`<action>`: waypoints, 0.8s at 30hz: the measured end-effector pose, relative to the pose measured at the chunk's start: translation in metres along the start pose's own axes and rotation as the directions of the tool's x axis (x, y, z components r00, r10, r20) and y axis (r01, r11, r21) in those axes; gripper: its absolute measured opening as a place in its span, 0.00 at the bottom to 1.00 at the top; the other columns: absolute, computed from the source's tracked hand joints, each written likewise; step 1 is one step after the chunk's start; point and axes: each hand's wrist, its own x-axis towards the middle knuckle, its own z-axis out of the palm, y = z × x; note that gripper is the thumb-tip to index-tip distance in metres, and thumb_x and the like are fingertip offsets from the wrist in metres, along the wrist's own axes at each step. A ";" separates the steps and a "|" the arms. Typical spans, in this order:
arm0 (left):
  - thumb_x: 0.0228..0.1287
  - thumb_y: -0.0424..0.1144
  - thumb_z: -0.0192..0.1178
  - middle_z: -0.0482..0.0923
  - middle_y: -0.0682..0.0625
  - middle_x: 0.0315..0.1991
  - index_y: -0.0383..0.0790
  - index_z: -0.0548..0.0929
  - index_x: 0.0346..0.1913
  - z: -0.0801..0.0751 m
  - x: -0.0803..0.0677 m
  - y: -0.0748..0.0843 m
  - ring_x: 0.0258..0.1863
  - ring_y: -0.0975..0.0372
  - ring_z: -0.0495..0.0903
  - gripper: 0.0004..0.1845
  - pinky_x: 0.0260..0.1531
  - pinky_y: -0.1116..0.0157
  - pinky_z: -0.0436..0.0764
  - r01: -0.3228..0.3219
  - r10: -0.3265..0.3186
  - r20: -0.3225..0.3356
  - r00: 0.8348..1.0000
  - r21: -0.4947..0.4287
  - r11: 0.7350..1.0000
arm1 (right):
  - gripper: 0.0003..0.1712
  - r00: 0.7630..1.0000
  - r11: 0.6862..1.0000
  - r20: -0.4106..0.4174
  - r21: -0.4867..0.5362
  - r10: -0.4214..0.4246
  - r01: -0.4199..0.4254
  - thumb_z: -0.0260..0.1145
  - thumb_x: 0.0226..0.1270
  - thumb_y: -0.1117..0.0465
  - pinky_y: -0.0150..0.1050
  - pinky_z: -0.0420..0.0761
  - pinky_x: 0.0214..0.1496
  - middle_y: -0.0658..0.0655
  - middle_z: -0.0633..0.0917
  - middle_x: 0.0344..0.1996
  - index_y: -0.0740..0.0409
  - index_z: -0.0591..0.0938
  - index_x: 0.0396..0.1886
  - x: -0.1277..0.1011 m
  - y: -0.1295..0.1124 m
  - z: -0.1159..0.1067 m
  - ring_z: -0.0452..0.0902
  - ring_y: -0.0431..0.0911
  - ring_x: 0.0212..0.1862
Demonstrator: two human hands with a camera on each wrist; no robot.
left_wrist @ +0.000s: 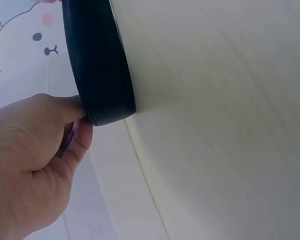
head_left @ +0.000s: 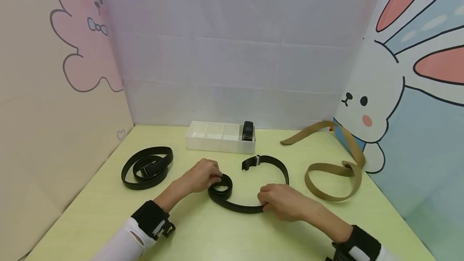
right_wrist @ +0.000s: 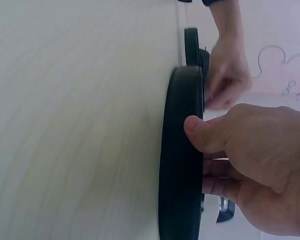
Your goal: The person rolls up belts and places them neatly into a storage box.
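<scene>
Right hand (head_left: 286,202) pinches the black belt's (head_left: 246,206) strap standing on edge on the green bench (head_left: 203,233), left hand (head_left: 203,176) grips its rolled end (head_left: 222,186), buckle (head_left: 251,162) lying beyond, then a coiled black belt (head_left: 146,167), tan belt (head_left: 335,176), white divided tray (head_left: 214,136).

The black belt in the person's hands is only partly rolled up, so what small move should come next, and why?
Probably the left hand should turn the small coil another wrap, while the right hand feeds the strap. Most of the black belt is loose on the yellow-green table, buckle end unrolled.
</scene>
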 end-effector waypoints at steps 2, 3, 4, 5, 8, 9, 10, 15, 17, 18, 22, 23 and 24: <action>0.69 0.27 0.77 0.92 0.48 0.36 0.37 0.98 0.42 0.000 0.000 -0.001 0.36 0.62 0.91 0.04 0.36 0.73 0.85 -0.014 0.014 -0.001 1.000 0.001 1.000 | 0.15 1.000 1.000 0.000 -0.007 0.014 -0.014 0.81 0.70 0.65 0.27 0.72 0.38 0.43 0.79 0.29 0.48 0.82 0.30 -0.009 0.008 -0.002 0.65 0.29 0.34; 0.69 0.26 0.77 0.92 0.48 0.35 0.37 0.98 0.42 0.000 0.000 -0.002 0.36 0.62 0.90 0.04 0.36 0.73 0.84 -0.020 0.020 -0.003 1.000 0.001 1.000 | 0.16 1.000 1.000 0.002 -0.005 0.017 -0.017 0.81 0.70 0.65 0.28 0.72 0.38 0.43 0.78 0.29 0.48 0.81 0.30 -0.012 0.011 -0.004 0.64 0.29 0.34; 0.69 0.26 0.77 0.91 0.48 0.35 0.37 0.98 0.41 0.000 0.000 -0.002 0.35 0.62 0.90 0.04 0.36 0.73 0.84 -0.025 0.025 -0.006 1.000 0.006 1.000 | 0.16 1.000 1.000 0.006 -0.003 0.021 -0.021 0.81 0.70 0.65 0.27 0.71 0.38 0.42 0.78 0.29 0.47 0.81 0.30 -0.015 0.014 -0.005 0.64 0.29 0.34; 0.69 0.26 0.77 0.91 0.48 0.34 0.37 0.98 0.40 0.000 0.000 -0.003 0.35 0.63 0.89 0.05 0.35 0.74 0.83 -0.031 0.031 -0.009 0.999 0.010 0.999 | 0.16 1.000 1.000 0.009 0.001 0.023 -0.023 0.81 0.70 0.65 0.28 0.71 0.37 0.42 0.78 0.29 0.47 0.81 0.30 -0.018 0.017 -0.006 0.64 0.30 0.34; 0.67 0.25 0.77 0.90 0.49 0.32 0.38 0.98 0.37 0.000 0.000 -0.002 0.33 0.63 0.88 0.05 0.34 0.74 0.82 -0.048 0.049 -0.018 0.999 0.038 0.998 | 0.18 0.999 0.999 0.024 0.030 0.037 -0.038 0.81 0.70 0.65 0.28 0.69 0.37 0.42 0.76 0.29 0.47 0.79 0.29 -0.023 0.023 -0.009 0.61 0.30 0.34; 0.67 0.25 0.77 0.90 0.49 0.32 0.38 0.98 0.37 0.000 0.001 -0.002 0.33 0.63 0.88 0.05 0.34 0.73 0.82 -0.054 0.055 -0.020 0.998 0.051 0.997 | 0.19 0.999 0.998 0.027 0.040 0.042 -0.043 0.80 0.70 0.66 0.29 0.68 0.37 0.42 0.75 0.28 0.47 0.78 0.28 -0.024 0.024 -0.010 0.61 0.30 0.34; 0.67 0.25 0.77 0.90 0.49 0.32 0.38 0.98 0.36 0.000 0.001 -0.001 0.33 0.63 0.88 0.05 0.34 0.73 0.82 -0.057 0.059 -0.025 0.998 0.063 0.996 | 0.19 0.999 0.998 0.028 0.047 0.046 -0.047 0.80 0.70 0.66 0.29 0.67 0.37 0.42 0.75 0.28 0.48 0.78 0.28 -0.026 0.025 -0.011 0.60 0.30 0.34; 0.66 0.26 0.78 0.91 0.49 0.33 0.38 0.98 0.38 0.000 0.001 0.001 0.33 0.62 0.89 0.04 0.34 0.72 0.84 -0.016 0.019 -0.042 0.999 0.073 0.997 | 0.20 0.998 0.994 0.030 0.083 0.062 -0.064 0.80 0.71 0.67 0.29 0.66 0.37 0.42 0.74 0.27 0.49 0.77 0.28 -0.029 0.029 -0.014 0.59 0.31 0.33; 0.67 0.28 0.79 0.92 0.48 0.34 0.38 0.99 0.40 0.001 0.000 0.003 0.34 0.61 0.90 0.03 0.34 0.72 0.84 0.036 -0.033 -0.050 0.998 0.047 0.998 | 0.19 0.997 0.993 0.032 0.097 0.068 -0.071 0.79 0.72 0.66 0.29 0.66 0.37 0.42 0.74 0.27 0.48 0.77 0.28 -0.029 0.029 -0.014 0.60 0.30 0.33; 0.67 0.29 0.79 0.92 0.48 0.35 0.38 0.99 0.40 0.001 -0.001 0.003 0.35 0.60 0.89 0.03 0.34 0.71 0.83 0.065 -0.064 -0.054 0.996 0.030 0.997 | 0.19 0.997 0.992 0.034 0.102 0.072 -0.075 0.79 0.72 0.66 0.29 0.66 0.37 0.41 0.73 0.28 0.48 0.77 0.28 -0.030 0.029 -0.013 0.60 0.30 0.33; 0.67 0.31 0.80 0.94 0.48 0.38 0.39 0.99 0.40 0.001 -0.003 0.006 0.37 0.59 0.91 0.02 0.37 0.70 0.84 0.187 -0.190 -0.067 0.980 -0.042 0.981 | 0.19 0.997 0.991 0.023 0.111 0.073 -0.075 0.79 0.72 0.67 0.29 0.67 0.38 0.43 0.75 0.27 0.47 0.78 0.28 -0.030 0.028 -0.012 0.60 0.30 0.33; 0.67 0.31 0.79 0.95 0.48 0.39 0.38 0.99 0.41 0.000 -0.004 0.007 0.38 0.59 0.93 0.03 0.37 0.69 0.86 0.215 -0.219 -0.063 0.974 -0.065 0.975 | 0.19 0.997 0.991 0.021 0.114 0.074 -0.076 0.79 0.73 0.67 0.29 0.67 0.38 0.43 0.76 0.28 0.47 0.78 0.28 -0.030 0.028 -0.012 0.61 0.30 0.33; 0.67 0.31 0.79 0.96 0.47 0.39 0.38 0.99 0.41 0.000 -0.004 0.007 0.38 0.59 0.94 0.03 0.38 0.68 0.87 0.240 -0.246 -0.060 0.967 -0.090 0.967 | 0.19 0.997 0.990 0.022 0.118 0.076 -0.078 0.78 0.73 0.67 0.29 0.67 0.38 0.44 0.76 0.27 0.48 0.78 0.28 -0.031 0.028 -0.012 0.60 0.30 0.33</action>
